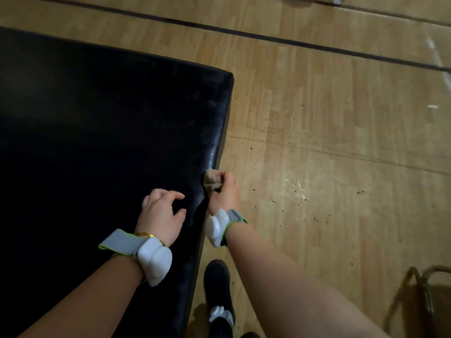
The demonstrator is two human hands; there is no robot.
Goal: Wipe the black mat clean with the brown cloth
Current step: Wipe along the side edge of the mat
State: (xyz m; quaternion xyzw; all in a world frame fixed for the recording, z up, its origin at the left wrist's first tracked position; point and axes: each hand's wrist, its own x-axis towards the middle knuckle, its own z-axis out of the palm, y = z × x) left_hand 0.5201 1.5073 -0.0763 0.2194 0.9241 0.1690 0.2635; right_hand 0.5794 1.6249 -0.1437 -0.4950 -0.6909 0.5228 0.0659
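1. Wood floor point(329, 123) w/ dark court lines under me, thick black mat point(85, 132) filling the left side.
2. My right hand point(225, 191) is down at the mat's right edge, fingers curled round the brown cloth point(211, 179), bunched into a wad; cloth is pressed vs the mat's edge/side wall, just past my knuckles.
3. Right forearm comes in from bottom right, angled up-left, wrist about straight, white sensor on a grey band point(219, 224) strapped at the wrist.
4. My left hand point(162, 212) sits on top of the mat near that same edge, just left of the right hand; fingers spread + bent, tips on the surface, holding nothing.
5. Left forearm runs in from bottom left over the mat, w/ its own white sensor/grey band point(144, 254) and a thin gold bangle point(146, 235) beside it.
6. Below the hands, my black shoe point(217, 284) on the floor beside the mat, another white sensor at the ankle.
7. Dark crumbs point(305, 198) scattered on the floor right of the mat; metal frame, maybe a chair point(424, 289), bottom right corner.
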